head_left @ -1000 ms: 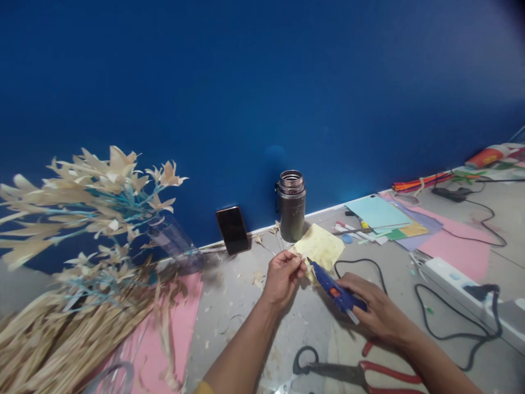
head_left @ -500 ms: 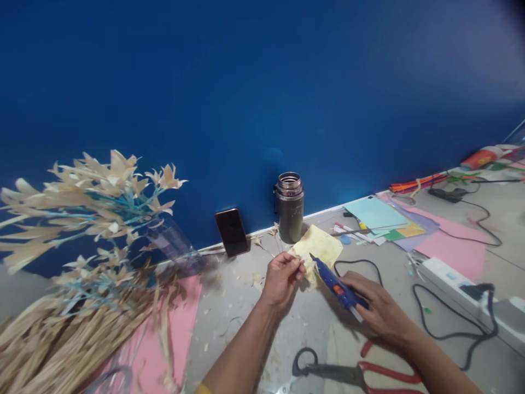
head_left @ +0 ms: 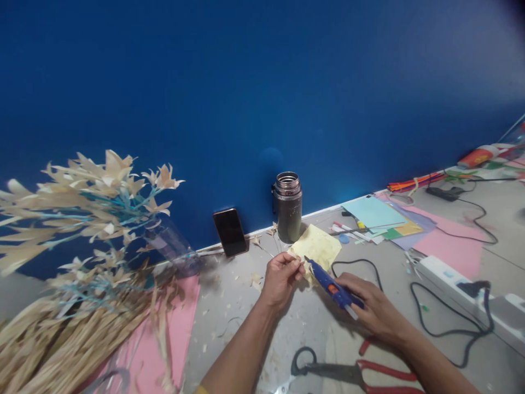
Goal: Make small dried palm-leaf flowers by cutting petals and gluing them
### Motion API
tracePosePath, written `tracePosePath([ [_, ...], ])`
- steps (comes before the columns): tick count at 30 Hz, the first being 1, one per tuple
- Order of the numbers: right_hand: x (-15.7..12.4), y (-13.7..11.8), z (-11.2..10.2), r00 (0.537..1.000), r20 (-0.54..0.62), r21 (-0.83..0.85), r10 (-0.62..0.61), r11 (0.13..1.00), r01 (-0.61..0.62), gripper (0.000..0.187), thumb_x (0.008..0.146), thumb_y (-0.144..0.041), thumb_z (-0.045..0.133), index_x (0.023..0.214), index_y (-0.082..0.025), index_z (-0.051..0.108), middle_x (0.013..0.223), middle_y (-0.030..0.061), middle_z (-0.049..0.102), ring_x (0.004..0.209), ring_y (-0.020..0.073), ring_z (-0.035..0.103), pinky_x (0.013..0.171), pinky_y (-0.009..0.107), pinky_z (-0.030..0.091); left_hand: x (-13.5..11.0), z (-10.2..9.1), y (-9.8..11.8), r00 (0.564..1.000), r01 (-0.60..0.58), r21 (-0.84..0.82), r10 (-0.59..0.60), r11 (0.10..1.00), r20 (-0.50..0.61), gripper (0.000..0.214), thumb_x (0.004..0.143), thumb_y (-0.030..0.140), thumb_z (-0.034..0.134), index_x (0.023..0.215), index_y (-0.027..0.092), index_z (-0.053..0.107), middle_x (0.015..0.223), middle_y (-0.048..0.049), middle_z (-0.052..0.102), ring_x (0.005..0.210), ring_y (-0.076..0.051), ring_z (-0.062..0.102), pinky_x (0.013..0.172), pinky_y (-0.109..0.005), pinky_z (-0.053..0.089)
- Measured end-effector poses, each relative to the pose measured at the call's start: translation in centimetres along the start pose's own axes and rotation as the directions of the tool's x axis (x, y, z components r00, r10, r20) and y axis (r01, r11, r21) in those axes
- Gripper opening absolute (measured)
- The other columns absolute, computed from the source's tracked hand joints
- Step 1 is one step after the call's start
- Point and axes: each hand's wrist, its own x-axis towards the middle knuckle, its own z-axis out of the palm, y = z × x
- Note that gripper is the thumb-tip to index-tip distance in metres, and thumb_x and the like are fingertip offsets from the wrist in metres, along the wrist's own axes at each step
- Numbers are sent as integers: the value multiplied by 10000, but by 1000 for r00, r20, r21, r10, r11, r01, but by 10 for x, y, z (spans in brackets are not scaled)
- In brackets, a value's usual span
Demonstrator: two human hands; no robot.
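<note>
My right hand [head_left: 367, 306] is wrapped round a blue hot glue gun [head_left: 334, 287], its nozzle pointing up and left. The nozzle is close to the fingertips of my left hand [head_left: 283, 276]; whether it touches anything there I cannot make out. My left fingers are pinched on something small and pale, mostly hidden by them. Beneath and behind the two hands lies a creased yellow paper sheet [head_left: 322, 246]. A dark metal flask [head_left: 289, 213] without a lid stands upright just beyond it, against the blue wall.
A phone [head_left: 230, 232] leans on the wall. Pale handmade flowers [head_left: 109, 191] and dry husk strips [head_left: 77, 345] fill the left. Large red-handled scissors [head_left: 353, 375] lie in front. Coloured papers [head_left: 373, 210], a white power strip [head_left: 459, 290] and looping black cable [head_left: 435, 328] are at the right.
The glue gun has shifted slightly left, bringing its nozzle nearer the left fingertips. The whole view has also moved a little. My left hand keeps its pinch.
</note>
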Motion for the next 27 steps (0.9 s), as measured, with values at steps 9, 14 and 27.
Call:
tracePosePath([
  [9, 2, -3, 0, 999, 27, 6, -22, 1000, 22, 305, 819, -209, 490, 1036, -191, 705, 948, 101, 753, 852, 240, 692, 763, 345, 561, 2, -2, 0, 1000, -7, -4, 7, 1000, -22, 325, 643, 254, 888, 688, 130, 590, 679, -34, 654, 573, -83, 547, 534, -193, 376],
  [14, 7, -2, -1, 997, 77, -83, -23, 996, 29, 234, 850, -248, 544, 1010, -171, 696, 862, 90, 718, 782, 233, 641, 728, 359, 527, 2, -4, 6, 999, 6, -55, -8, 998, -31, 326, 626, 242, 904, 713, 122, 614, 718, -42, 664, 600, -82, 574, 530, -176, 385],
  [27, 1, -9, 3, 986, 5, -23, -166, 986, 166, 210, 868, -229, 552, 1035, -187, 673, 845, 74, 685, 779, 224, 613, 720, 354, 515, 1, -3, 3, 999, 40, -41, -40, 998, 0, 340, 638, 253, 902, 707, 125, 595, 714, -34, 657, 577, -74, 566, 519, -175, 389],
])
